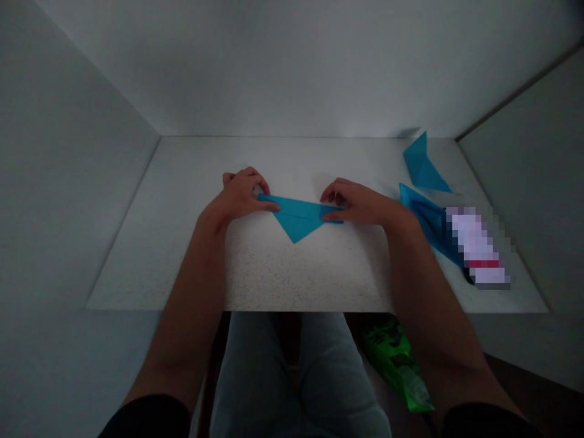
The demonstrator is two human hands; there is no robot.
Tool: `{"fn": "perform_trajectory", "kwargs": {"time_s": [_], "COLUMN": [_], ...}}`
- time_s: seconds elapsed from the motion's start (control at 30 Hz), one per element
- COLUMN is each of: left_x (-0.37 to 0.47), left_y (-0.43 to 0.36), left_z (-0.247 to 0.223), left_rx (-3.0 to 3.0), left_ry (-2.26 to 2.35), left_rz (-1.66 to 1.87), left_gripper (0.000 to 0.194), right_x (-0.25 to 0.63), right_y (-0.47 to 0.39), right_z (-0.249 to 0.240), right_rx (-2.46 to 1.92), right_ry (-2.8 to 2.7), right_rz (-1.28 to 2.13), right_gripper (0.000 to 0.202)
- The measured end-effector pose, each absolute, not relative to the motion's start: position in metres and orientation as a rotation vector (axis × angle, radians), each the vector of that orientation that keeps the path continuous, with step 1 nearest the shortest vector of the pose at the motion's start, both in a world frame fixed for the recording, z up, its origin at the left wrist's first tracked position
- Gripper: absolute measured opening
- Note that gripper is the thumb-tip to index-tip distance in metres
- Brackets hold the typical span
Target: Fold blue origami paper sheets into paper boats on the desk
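A blue sheet of paper (298,218), folded into a triangle pointing toward me, lies in the middle of the white table (274,267). My left hand (241,193) presses on the paper's left corner with its fingertips. My right hand (358,204) pinches the paper's right corner against the table. Both forearms reach in from the near edge.
Two more folded blue papers lie at the right, one near the back wall (424,165), one (429,219) beside my right wrist. A blurred-out object (479,246) rests on the table's right side. A green packet (396,365) lies below the table edge. Walls close in on three sides.
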State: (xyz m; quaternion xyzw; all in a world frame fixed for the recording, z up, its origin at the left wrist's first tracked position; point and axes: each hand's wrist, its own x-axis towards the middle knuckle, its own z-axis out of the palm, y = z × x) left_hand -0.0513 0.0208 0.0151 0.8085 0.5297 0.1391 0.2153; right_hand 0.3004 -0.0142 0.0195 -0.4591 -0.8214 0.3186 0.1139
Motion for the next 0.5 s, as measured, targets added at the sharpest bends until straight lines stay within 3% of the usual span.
{"fn": "perform_trajectory", "kwargs": {"time_s": [0.33, 0.5], "left_x": [-0.051, -0.046], "left_y": [0.026, 0.019], "left_z": [0.012, 0.028], "left_rx": [2.003, 2.041], "left_ry": [1.311, 1.291], "left_rz": [0.599, 0.965], "left_gripper": [0.034, 0.033], "right_x": [0.300, 0.302], "right_y": [-0.014, -0.021], "right_z": [0.024, 0.044], "right_rx": [-1.366, -1.380], "right_ry": [-2.374, -2.098], "right_rz": [0.977, 0.586], "right_gripper": [0.036, 0.039]}}
